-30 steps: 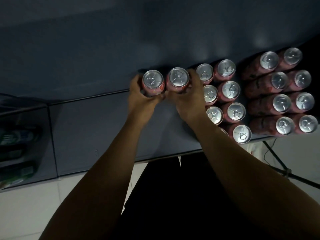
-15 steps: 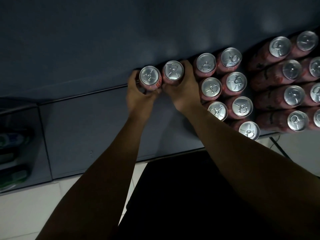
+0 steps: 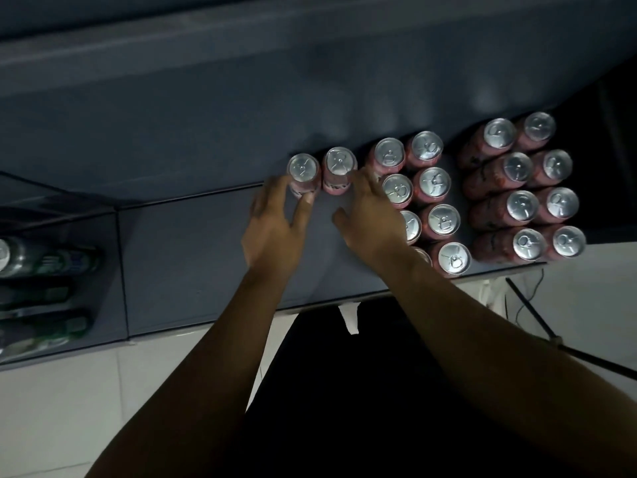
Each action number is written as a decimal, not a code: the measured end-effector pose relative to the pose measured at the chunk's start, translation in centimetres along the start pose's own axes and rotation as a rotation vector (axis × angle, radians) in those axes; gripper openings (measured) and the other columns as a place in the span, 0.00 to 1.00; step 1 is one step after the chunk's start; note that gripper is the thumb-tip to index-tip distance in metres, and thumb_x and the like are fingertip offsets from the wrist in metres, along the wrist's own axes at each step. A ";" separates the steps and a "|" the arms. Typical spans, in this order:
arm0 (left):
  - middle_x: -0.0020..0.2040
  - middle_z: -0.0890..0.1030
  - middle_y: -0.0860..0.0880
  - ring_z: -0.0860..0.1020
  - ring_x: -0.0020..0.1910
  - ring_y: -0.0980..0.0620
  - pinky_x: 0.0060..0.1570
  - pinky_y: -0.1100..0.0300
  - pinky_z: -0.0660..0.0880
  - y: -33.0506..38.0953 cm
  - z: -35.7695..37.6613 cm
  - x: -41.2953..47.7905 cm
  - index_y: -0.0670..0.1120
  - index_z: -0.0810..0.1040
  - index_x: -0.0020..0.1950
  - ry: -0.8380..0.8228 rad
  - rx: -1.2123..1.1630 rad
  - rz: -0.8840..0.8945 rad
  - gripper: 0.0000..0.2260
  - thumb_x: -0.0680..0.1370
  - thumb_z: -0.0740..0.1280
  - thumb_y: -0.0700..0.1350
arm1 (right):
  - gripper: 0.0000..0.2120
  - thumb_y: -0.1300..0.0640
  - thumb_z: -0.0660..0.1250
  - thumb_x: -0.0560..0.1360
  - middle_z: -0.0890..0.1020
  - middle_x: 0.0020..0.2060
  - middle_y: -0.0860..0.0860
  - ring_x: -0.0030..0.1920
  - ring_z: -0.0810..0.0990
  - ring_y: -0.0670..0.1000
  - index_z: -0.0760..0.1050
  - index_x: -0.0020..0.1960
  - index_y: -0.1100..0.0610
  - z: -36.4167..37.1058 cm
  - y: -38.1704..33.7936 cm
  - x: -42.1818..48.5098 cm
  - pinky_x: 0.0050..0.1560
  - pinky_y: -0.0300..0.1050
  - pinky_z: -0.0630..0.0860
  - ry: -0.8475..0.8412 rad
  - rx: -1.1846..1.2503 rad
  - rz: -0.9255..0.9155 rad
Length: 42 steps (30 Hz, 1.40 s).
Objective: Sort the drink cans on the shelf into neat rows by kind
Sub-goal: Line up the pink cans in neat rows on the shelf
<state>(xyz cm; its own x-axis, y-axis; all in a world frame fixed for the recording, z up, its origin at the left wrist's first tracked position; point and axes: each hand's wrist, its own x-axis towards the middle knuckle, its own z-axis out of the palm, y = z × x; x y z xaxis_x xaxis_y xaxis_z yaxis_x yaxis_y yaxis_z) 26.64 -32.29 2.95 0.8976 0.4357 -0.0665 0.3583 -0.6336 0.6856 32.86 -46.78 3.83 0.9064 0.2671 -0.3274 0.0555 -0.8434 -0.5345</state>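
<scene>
Two pink cans stand side by side at the back of the dark grey shelf point(image 3: 213, 243): the left can point(image 3: 303, 169) and the right can point(image 3: 340, 163). My left hand point(image 3: 275, 222) lies just in front of the left can, fingers spread and relaxed, fingertips near its side. My right hand point(image 3: 370, 215) is spread in front of the right can, fingers reaching toward its base. Neither hand grips a can. To the right stands a block of pink cans point(image 3: 431, 182) in two columns, partly hidden by my right hand.
A second block of darker red cans point(image 3: 524, 205) fills the shelf's right end. Green cans or bottles point(image 3: 44, 263) lie in a lower compartment at far left. A black stand leg point(image 3: 537, 315) crosses the white floor at right.
Both hands have let go of the two pink cans and drawn back toward me with fingers opened. The two cans stay at the back of the shelf.
</scene>
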 end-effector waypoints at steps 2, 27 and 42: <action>0.71 0.74 0.53 0.73 0.68 0.45 0.56 0.46 0.77 0.7 -1.5 -1.0 0.53 0.73 0.71 -0.030 0.112 0.066 0.21 0.82 0.60 0.61 | 0.32 0.53 0.65 0.77 0.60 0.79 0.50 0.75 0.66 0.57 0.60 0.79 0.54 -1.3 -1.2 -1.6 0.51 0.50 0.71 -0.018 -0.108 -0.002; 0.79 0.61 0.48 0.60 0.76 0.34 0.72 0.37 0.63 9.9 -13.5 -16.7 0.51 0.63 0.78 0.105 0.638 -0.118 0.25 0.82 0.61 0.54 | 0.28 0.46 0.58 0.81 0.62 0.80 0.52 0.78 0.60 0.60 0.61 0.79 0.53 -8.2 -7.1 -17.6 0.73 0.59 0.64 0.093 -0.359 -0.294; 0.77 0.65 0.45 0.66 0.72 0.35 0.68 0.42 0.68 2.0 -20.0 -27.8 0.49 0.68 0.76 0.263 0.597 -0.420 0.23 0.82 0.63 0.51 | 0.28 0.46 0.58 0.82 0.59 0.81 0.52 0.78 0.60 0.61 0.58 0.80 0.52 -1.2 -16.0 -24.9 0.73 0.63 0.65 -0.133 -0.481 -0.640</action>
<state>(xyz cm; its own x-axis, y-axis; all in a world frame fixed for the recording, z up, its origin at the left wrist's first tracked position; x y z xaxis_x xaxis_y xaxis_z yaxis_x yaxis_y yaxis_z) -2.71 -32.82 20.67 0.5926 0.8054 -0.0091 0.7994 -0.5867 0.1291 9.92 -40.51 21.42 0.5820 0.7936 -0.1776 0.7480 -0.6081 -0.2659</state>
